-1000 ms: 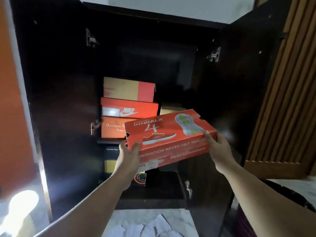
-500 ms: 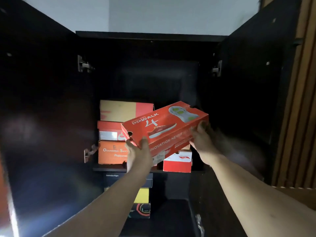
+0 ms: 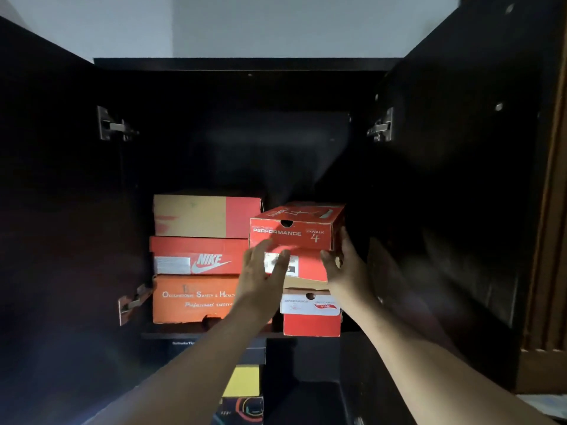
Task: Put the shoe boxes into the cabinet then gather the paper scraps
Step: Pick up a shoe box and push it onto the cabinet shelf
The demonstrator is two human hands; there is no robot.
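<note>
Landmark: Nike box, middle of left stack, shelf of cabinet.
Nike box, front: "NIKE" with swoosh; white label beside it, unreadable.
Orange box, directly under: "Occupational Safety & Health", "Professional Safety".
Red box, right and slightly above: "PERFORMANCE", "WALK 4"; lid: large "4".
Red-and-white box, lower right: "SKECHERS".
Dark box, below the shelf: small white print, unreadable.

Home; dark cabinet stacked with shoe boxes
</note>
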